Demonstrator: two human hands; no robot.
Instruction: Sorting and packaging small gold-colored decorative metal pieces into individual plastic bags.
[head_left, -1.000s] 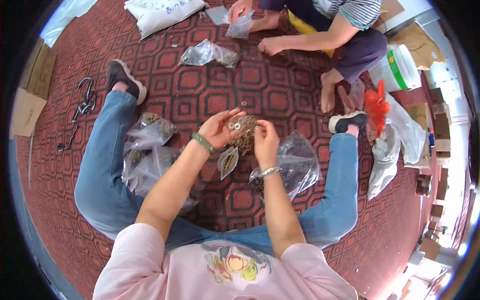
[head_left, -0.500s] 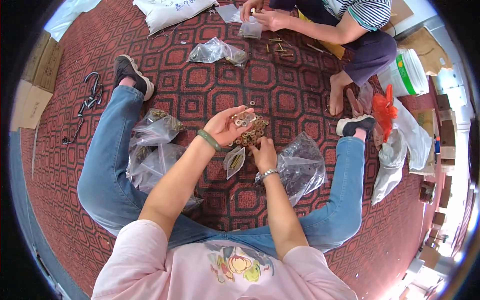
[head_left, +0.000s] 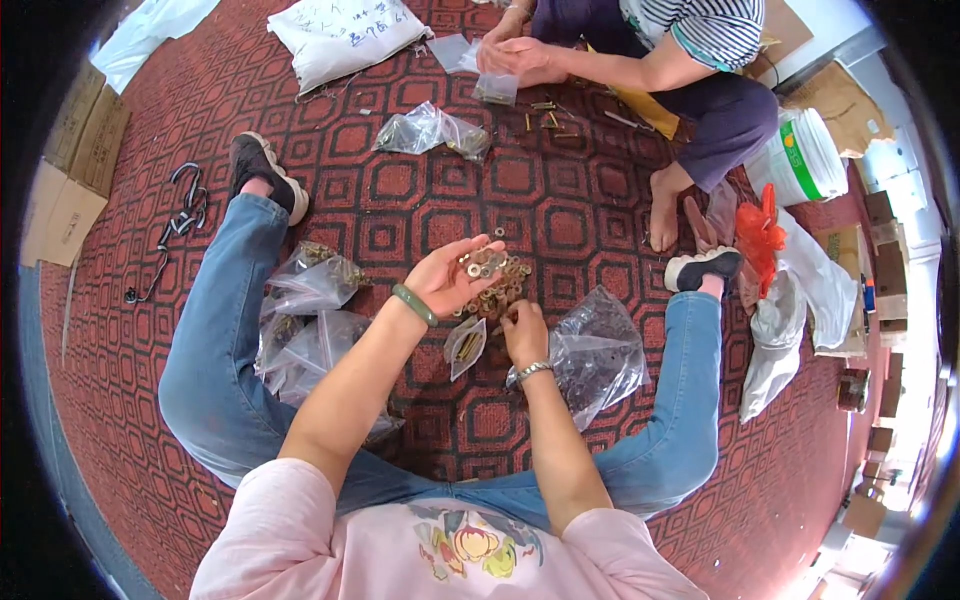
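Observation:
My left hand (head_left: 445,278) is turned palm up, cupping several metal washers (head_left: 484,265) on its palm and fingers. Beneath and beside it a pile of brassy washers (head_left: 511,288) lies on the patterned carpet. At the pile's near right edge, my right hand (head_left: 526,336) has its fingers bent and drawn together; whatever they pinch is hidden. Between my wrists sits a small clear bag (head_left: 466,350) with brass-coloured rods in it. A large clear bag of dark small parts (head_left: 597,355) lies right of my right hand.
Clear bags of hardware (head_left: 315,345) lie by my left leg, another pair of bags (head_left: 432,134) farther ahead. Across from me a person's hands (head_left: 515,58) work above a small bag (head_left: 496,90), near loose brass rods (head_left: 553,119). A white bucket (head_left: 800,160) and red plastic bag (head_left: 760,240) stand right.
The view has shifted slightly. My left hand still cups the washers, and my right hand's fingers have drawn in a little at the pile's edge. The other person's hands have come closer together.

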